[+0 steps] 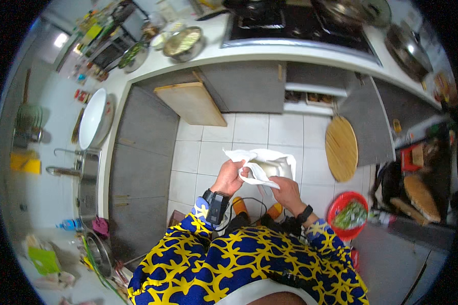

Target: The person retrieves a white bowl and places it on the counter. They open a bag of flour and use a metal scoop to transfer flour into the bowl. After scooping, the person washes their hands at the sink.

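Observation:
In front of my body I hold a white bag [286, 158] above the tiled floor. Its mouth gapes toward me, and something pale shows inside, perhaps powder; I cannot tell what it is. My left hand [231, 177] grips the folded rim at the left, thumb on top. At the near right edge, my right hand [287, 192] pinches the rim between thumb and fingers. Both wrists carry dark straps, the left one with a black device [216, 207] on it.
A wooden cutting board [191, 103] leans against the grey cabinets, and a round wooden board [341, 148] against an open cabinet door [366, 118]. A red basin [334, 206] of greens stands at the right. On the counter are a white basin [93, 118], a metal bowl [183, 44] and a stove [301, 34].

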The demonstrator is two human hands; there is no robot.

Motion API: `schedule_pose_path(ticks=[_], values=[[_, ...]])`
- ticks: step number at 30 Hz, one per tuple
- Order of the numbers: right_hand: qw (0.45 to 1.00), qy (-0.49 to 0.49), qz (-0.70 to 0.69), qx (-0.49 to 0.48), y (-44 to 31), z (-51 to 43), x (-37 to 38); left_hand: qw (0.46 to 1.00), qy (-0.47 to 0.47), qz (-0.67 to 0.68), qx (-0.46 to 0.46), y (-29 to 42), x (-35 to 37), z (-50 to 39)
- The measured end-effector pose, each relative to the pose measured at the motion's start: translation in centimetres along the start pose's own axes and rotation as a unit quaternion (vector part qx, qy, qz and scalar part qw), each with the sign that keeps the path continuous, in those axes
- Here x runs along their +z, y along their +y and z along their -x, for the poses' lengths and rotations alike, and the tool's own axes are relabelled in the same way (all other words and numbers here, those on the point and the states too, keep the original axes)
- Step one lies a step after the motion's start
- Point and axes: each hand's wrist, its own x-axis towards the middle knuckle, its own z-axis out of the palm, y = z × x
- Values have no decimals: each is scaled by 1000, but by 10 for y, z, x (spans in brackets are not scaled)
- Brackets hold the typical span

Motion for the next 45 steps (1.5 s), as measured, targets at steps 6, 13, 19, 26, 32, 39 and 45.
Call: schedule_pose_path(ticks=[6, 13, 19, 26, 32, 39, 45], values=[[997, 67, 23, -5, -28, -32, 26, 989, 42, 139, 38, 25, -52, 6], [992, 95, -72, 48, -58, -51, 66, 981, -47, 173, 73, 16, -107, 33], [995, 17, -74, -58, -95, -70, 82, 992, -3, 101, -75, 0, -148, 43], [984, -95, 38, -148, -125, -103, 101, 938, 123, -300, 125, 25, -187, 17], [966, -139, 37, -215, -131, -152, 136, 970, 93, -216, 59, 75, -207, -3], [925, -239, 42, -292, -166, -185, 192, 994, -30, -3, -103, 136, -221, 8], [861, -344, 93, -362, -202, -187, 223, 994, -13, 81, -71, 141, -269, 13]])
